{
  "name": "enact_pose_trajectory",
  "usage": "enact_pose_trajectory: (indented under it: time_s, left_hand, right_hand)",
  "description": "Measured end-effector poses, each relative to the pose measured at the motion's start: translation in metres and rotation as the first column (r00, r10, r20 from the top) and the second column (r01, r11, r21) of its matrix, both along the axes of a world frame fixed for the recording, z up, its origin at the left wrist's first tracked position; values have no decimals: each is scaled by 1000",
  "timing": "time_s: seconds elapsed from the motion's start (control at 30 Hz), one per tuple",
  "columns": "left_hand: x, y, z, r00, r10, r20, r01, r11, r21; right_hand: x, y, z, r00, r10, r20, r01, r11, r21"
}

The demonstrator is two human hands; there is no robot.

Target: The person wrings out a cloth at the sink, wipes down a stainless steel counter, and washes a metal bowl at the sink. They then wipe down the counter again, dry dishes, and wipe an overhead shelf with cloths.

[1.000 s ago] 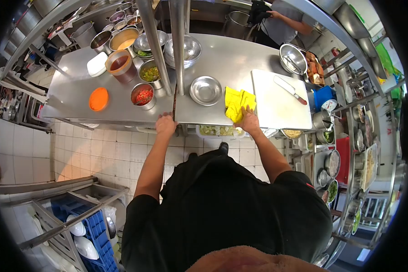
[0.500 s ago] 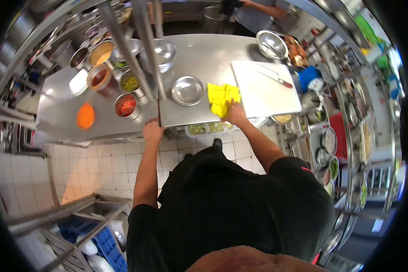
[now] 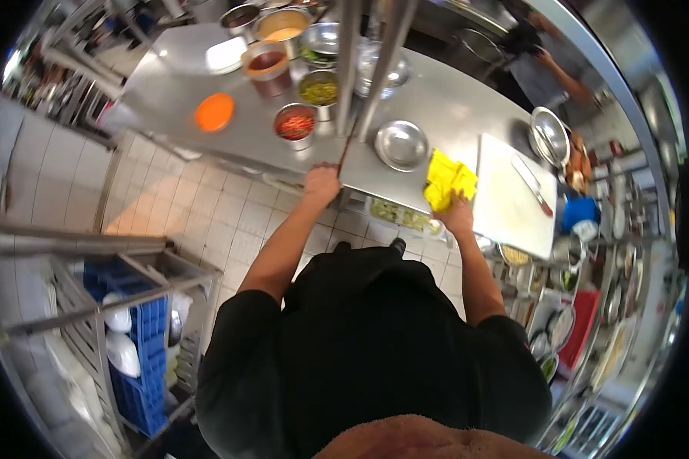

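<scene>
My right hand (image 3: 457, 212) rests on the lower part of a yellow cloth (image 3: 446, 182) at the counter's front edge; its fingers lie over the cloth. My left hand (image 3: 322, 182) lies on the front edge of the steel counter (image 3: 406, 187), beside the dark seam, and whether its fingers are spread is too small to tell. Between the hands and further back is a steel bowl (image 3: 401, 145). Right of the cloth lies a white cutting board (image 3: 505, 200) with a knife (image 3: 531, 183) on it. A pot of chopped red food (image 3: 294, 126) stands behind my left hand.
An orange lid (image 3: 214, 112) lies on the left of the counter, near a container of red sauce (image 3: 267, 69). Upright steel posts (image 3: 347, 69) rise behind the seam. Another person (image 3: 555, 73) stands across the counter. A rack with blue crates (image 3: 149, 329) is at lower left.
The whole view has swung and tilted, shifting the counter in the frame. Both hands stay at the counter's edge, the right one still on the yellow cloth, which looks slightly more bunched.
</scene>
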State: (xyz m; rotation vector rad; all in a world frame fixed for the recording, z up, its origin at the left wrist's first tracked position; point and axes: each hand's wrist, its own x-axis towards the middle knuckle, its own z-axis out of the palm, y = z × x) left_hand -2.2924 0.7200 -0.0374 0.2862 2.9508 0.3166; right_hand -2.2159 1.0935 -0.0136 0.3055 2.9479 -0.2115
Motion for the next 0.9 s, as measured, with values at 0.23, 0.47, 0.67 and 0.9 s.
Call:
enact_pose_trajectory:
  time_s: [0.23, 0.47, 0.67, 0.9]
  left_hand:
    - [6, 2, 1, 999, 35, -36, -36, 999, -28]
    - [9, 1, 6, 997, 71, 15, -71, 997, 0]
    - [12, 0, -5, 994, 103, -28, -99, 987, 123]
    - [104, -37, -25, 966, 245, 81, -258, 914, 312]
  right_hand:
    - [1, 2, -3, 999, 42, -10, -42, 999, -9]
    - [0, 4, -5, 999, 46, -18, -47, 998, -45]
    - [-2, 5, -4, 996, 88, -21, -88, 996, -17]
    - [-1, 12, -4, 994, 88, -64, -93, 992, -88]
